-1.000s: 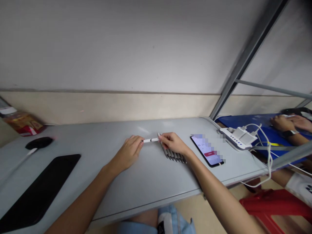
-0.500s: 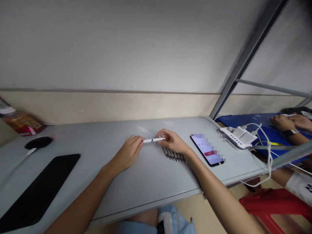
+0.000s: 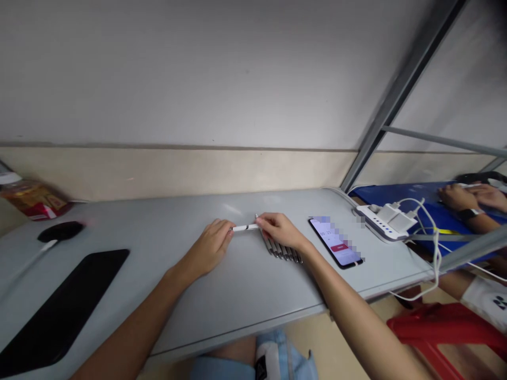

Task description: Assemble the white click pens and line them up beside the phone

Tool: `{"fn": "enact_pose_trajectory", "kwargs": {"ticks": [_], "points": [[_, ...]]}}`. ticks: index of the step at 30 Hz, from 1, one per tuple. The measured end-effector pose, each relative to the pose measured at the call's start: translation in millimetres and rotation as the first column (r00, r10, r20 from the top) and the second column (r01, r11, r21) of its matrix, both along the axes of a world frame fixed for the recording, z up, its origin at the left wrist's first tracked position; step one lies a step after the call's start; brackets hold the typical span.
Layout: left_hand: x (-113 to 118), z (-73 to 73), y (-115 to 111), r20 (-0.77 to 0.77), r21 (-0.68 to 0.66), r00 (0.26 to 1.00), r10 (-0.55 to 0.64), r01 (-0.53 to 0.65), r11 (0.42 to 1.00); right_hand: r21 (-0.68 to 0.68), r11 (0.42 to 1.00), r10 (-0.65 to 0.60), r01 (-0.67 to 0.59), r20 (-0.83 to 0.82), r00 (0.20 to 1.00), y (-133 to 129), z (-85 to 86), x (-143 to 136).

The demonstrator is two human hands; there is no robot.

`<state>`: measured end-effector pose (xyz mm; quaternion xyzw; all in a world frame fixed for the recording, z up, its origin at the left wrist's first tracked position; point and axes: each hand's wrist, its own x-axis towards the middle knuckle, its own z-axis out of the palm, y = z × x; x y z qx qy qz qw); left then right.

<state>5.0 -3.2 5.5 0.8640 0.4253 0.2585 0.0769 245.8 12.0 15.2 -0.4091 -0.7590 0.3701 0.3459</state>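
Note:
A white pen (image 3: 246,227) with a dark band lies level between my hands, just above the grey desk. My left hand (image 3: 214,243) is closed around its left end. At the other end, my right hand (image 3: 279,229) is closed in a pinch, and a small silvery piece (image 3: 256,216) pokes up from its fingertips. The pen's right end disappears behind these fingers, so I cannot tell whether they grip it too. Below my right hand, several pens (image 3: 283,252) with silvery ends lie side by side in a row, partly covered by the hand and wrist.
To the right lie a lit phone (image 3: 335,243) and a white power strip (image 3: 382,224) with plugs and cables. On the left are a black mat (image 3: 67,311), a black oval object (image 3: 61,231) and a bottle (image 3: 34,198). Another person's hands (image 3: 471,196) rest over a blue surface beyond the metal frame.
My right fingers have closed in over the pen's narrow right end, which showed before. The small silvery piece now sticks up from them. My left hand holds still.

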Motion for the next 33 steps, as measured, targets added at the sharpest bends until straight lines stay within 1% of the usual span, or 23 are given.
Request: {"fn": "enact_pose_trajectory", "kwargs": {"ticks": [3,6,8,12,15,18,21,23,25,27,29,30,31,33], "points": [[-0.5,-1.2,0.6,-0.004,-0.007,1.000,0.010,-0.010,1.000,0.039,0.999,0.026,-0.026,-0.014,1.000,-0.6,0.2,0.0],[-0.6,-1.8,1.1,-0.002,-0.014,1.000,0.001,-0.001,1.000,-0.006,1.000,0.025,-0.025,0.044,0.999,-1.4,-0.2,-0.9],[-0.5,-1.4,1.0,0.013,-0.011,1.000,0.000,0.000,1.000,0.003,1.000,0.007,-0.007,0.048,0.999,-2.0,0.2,-1.5],[-0.7,0.5,0.5,0.016,-0.024,1.000,0.021,-0.021,0.999,0.138,0.990,0.031,-0.030,-0.006,1.000,-2.2,2.9,-1.9],[-1.0,0.5,0.7,0.018,-0.055,0.999,0.026,-0.025,0.998,0.253,0.966,0.046,-0.055,0.043,0.998,-2.3,3.7,-3.0],[-2.2,-2.2,2.6,0.029,-0.106,0.999,0.032,-0.028,0.994,0.335,0.942,-0.010,-0.027,0.109,0.994,-4.1,2.6,-5.9],[-4.8,-5.6,5.8,0.008,-0.104,0.998,0.064,-0.063,0.993,0.336,0.942,-0.046,-0.017,0.180,0.983,-7.5,1.6,-9.0],[-6.5,-6.1,7.0,-0.032,-0.049,0.995,0.093,-0.094,0.994,0.313,0.949,-0.039,-0.030,0.212,0.976,-9.4,1.6,-10.6],[-7.1,-4.3,6.8,-0.067,0.015,0.991,0.116,-0.116,0.993,0.264,0.964,-0.036,-0.017,0.196,0.980,-10.2,1.8,-12.1],[-6.3,-0.7,5.2,-0.057,0.056,0.990,0.127,-0.124,0.991,0.144,0.989,-0.030,0.017,0.087,0.996,-9.7,1.9,-14.5],[-4.2,3.3,2.7,0.006,0.066,0.994,0.105,-0.105,0.992,-0.032,0.999,-0.031,0.027,-0.134,0.991,-7.7,1.7,-17.7],[-2.9,5.0,1.3,0.039,0.057,0.996,0.080,-0.082,0.995,-0.114,0.993,-0.044,0.013,-0.268,0.962,-6.3,1.5,-19.3],[-1.5,6.4,-0.2,0.063,0.044,0.997,0.048,-0.051,0.998,-0.182,0.983,-0.063,-0.012,-0.402,0.914,-4.6,1.4,-20.5],[1.1,7.8,-3.1,0.071,0.009,0.997,-0.016,0.016,1.000,-0.288,0.954,-0.119,-0.087,-0.627,0.770,-0.9,1.1,-20.8]]}}
